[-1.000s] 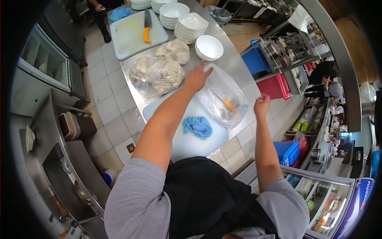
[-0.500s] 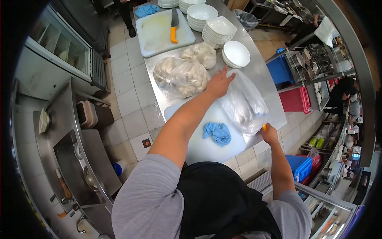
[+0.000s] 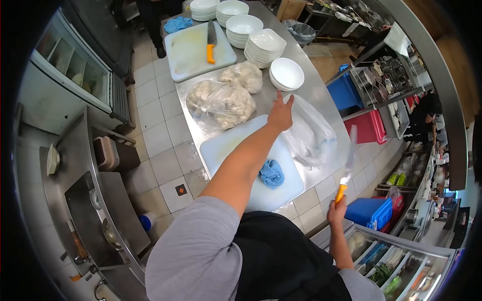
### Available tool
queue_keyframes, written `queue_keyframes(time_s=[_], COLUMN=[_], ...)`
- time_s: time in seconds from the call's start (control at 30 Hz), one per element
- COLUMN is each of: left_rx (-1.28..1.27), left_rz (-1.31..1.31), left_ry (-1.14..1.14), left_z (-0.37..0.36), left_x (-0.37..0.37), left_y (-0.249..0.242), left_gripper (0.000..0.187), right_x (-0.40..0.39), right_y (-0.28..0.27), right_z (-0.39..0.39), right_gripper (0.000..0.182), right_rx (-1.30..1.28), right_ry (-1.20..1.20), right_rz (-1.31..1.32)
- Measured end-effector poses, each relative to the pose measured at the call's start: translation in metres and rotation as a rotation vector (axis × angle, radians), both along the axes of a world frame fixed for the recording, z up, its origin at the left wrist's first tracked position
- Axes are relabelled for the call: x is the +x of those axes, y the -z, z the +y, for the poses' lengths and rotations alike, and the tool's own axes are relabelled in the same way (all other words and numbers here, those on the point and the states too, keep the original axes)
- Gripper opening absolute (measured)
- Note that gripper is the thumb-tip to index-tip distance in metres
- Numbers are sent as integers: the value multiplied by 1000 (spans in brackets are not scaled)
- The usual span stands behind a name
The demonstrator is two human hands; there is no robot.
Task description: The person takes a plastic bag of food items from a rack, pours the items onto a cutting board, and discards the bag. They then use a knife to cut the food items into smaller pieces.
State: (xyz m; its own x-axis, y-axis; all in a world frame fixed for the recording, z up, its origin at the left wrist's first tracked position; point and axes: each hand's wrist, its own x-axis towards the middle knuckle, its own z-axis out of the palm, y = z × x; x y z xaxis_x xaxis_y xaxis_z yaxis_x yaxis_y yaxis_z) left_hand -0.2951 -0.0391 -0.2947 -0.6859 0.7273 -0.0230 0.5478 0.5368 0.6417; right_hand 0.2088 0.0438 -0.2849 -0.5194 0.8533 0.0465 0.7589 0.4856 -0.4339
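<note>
My right hand point(image 3: 337, 209) grips a knife point(image 3: 342, 190) by its yellow-orange handle, off the table's right side, with the blade pointing up and away from me. My left hand point(image 3: 281, 114) reaches across the table, two fingers stretched apart, at the left edge of a clear plastic bag point(image 3: 310, 133) lying crumpled on the steel. Below my left forearm lies a white cutting board point(image 3: 228, 148) with a bunched blue cloth point(image 3: 271, 173) on it. Left of that hand sit two clear bags of pale, lumpy food, a larger bag point(image 3: 221, 104) and a smaller bag point(image 3: 243, 76).
White bowls point(image 3: 287, 73) and stacked dishes point(image 3: 265, 46) line the steel table point(image 3: 314, 80). Another cutting board point(image 3: 186, 57) carries a second orange-handled knife point(image 3: 211, 52). A steel sink point(image 3: 85, 200) stands left, a glass-topped food counter point(image 3: 396, 261) right. A person point(image 3: 150, 20) stands beyond.
My right hand has drawn the knife away from the plastic bag, toward me, exposing its blade. The bag lies flatter. My left hand's fingers have spread at the bag's edge.
</note>
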Motion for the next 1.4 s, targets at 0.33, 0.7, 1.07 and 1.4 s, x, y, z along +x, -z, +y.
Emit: queue_keyframes(time_s=[0.33, 0.7, 1.07, 1.4], left_rx=[138, 689, -86, -234], left_rz=[-230, -310, 351, 168], left_ry=[-20, -163, 381, 364], left_z=[-34, -59, -67, -68], left_x=[-68, -40, 103, 79], left_y=[23, -94, -29, -11], left_gripper=[103, 42, 65, 62], right_x=[-31, -144, -528, -586], right_y=[3, -38, -2, 48], right_z=[-111, -73, 153, 146], right_gripper=[34, 50, 44, 45], right_rx=[-305, -259, -278, -1155], right_ry=[-237, -711, -174, 203], right_rz=[-156, -157, 342, 518])
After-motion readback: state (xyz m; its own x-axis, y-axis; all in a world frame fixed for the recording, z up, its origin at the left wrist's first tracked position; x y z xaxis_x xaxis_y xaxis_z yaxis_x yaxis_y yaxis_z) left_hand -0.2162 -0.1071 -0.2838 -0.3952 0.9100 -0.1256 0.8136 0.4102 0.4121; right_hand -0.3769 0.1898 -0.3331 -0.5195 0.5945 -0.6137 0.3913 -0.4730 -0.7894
